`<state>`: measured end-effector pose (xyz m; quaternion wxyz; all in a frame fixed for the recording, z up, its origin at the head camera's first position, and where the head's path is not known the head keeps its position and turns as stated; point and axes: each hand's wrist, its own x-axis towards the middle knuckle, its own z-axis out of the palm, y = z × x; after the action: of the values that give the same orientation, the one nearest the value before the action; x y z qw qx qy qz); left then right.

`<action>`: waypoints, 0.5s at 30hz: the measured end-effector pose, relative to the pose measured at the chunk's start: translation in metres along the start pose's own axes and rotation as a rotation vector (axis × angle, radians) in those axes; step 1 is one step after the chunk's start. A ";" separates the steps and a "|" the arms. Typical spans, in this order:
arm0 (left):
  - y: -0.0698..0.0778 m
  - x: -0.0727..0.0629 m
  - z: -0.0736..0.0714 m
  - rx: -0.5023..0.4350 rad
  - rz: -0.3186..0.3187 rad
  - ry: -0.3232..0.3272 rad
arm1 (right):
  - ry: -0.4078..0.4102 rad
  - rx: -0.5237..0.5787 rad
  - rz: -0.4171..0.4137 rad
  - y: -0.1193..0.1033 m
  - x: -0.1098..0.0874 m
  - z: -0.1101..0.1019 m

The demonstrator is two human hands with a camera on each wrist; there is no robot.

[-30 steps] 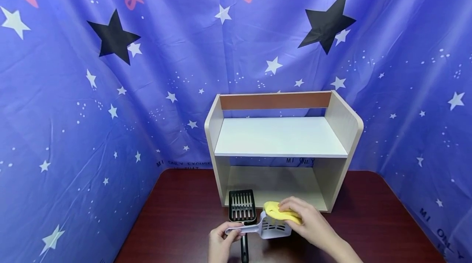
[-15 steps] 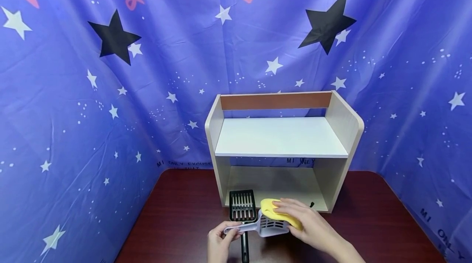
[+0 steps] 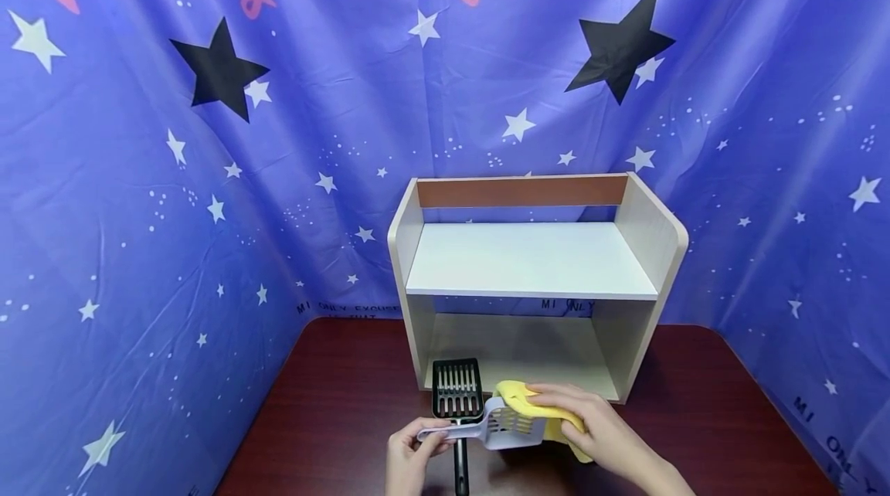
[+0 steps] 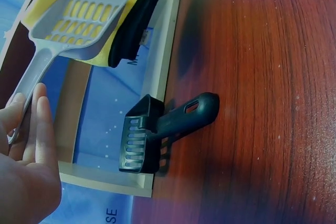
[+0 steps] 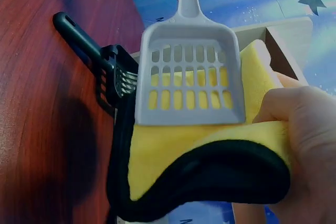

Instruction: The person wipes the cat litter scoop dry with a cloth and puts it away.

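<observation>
My left hand (image 3: 412, 453) pinches the handle of a grey slotted litter scoop (image 3: 495, 426) and holds it above the table. In the right wrist view the scoop's bowl (image 5: 190, 35) faces the camera, with yellow showing through its lower slots. My right hand (image 3: 591, 420) grips a yellow cloth (image 3: 523, 397) with a dark edging (image 5: 126, 150), against the far side of the scoop. A black litter scoop (image 3: 456, 388) lies on the table just left of the grey one, its slotted head towards the shelf; the grey handle crosses over it in the head view.
Behind the hands a two-tier wooden shelf (image 3: 531, 258) stands on the dark red table (image 3: 334, 395). A blue curtain (image 3: 334, 133) with stars hangs behind and at both sides.
The yellow cloth shifts over the grey scoop's rim and now hangs lower at its right side. My left hand and the scoop move slightly left. The black scoop stays in place.
</observation>
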<state>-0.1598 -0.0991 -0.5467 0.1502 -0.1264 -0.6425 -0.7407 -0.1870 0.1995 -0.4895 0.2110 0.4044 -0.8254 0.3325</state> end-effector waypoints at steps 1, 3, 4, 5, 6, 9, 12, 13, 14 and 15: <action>0.000 0.000 0.000 -0.002 -0.002 0.002 | 0.006 0.019 0.012 0.001 -0.001 0.000; 0.000 0.001 -0.001 -0.006 -0.008 0.007 | 0.011 0.059 0.041 0.002 -0.003 -0.001; 0.000 0.001 -0.001 -0.008 -0.009 0.008 | 0.011 0.082 0.057 0.002 -0.004 -0.001; -0.001 0.001 -0.002 -0.008 -0.009 0.007 | 0.013 0.097 0.070 0.003 -0.005 -0.001; -0.001 0.001 -0.002 -0.009 -0.010 0.008 | 0.014 0.113 0.080 0.004 -0.006 -0.002; 0.000 0.001 -0.002 -0.010 -0.003 0.007 | 0.014 0.158 0.094 0.006 -0.010 -0.003; 0.001 0.001 -0.003 -0.007 0.002 0.006 | 0.017 0.196 0.110 0.009 -0.013 -0.005; 0.001 0.002 -0.003 -0.006 -0.001 0.008 | 0.019 0.202 0.118 0.011 -0.015 -0.006; 0.001 0.002 -0.003 -0.006 -0.008 0.009 | 0.022 0.203 0.120 0.012 -0.016 -0.006; 0.001 0.003 -0.003 -0.004 -0.015 0.012 | 0.024 0.203 0.134 0.013 -0.017 -0.008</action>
<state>-0.1622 -0.1027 -0.5455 0.1483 -0.1177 -0.6408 -0.7440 -0.1865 0.2200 -0.4997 0.1563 0.3636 -0.8101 0.4325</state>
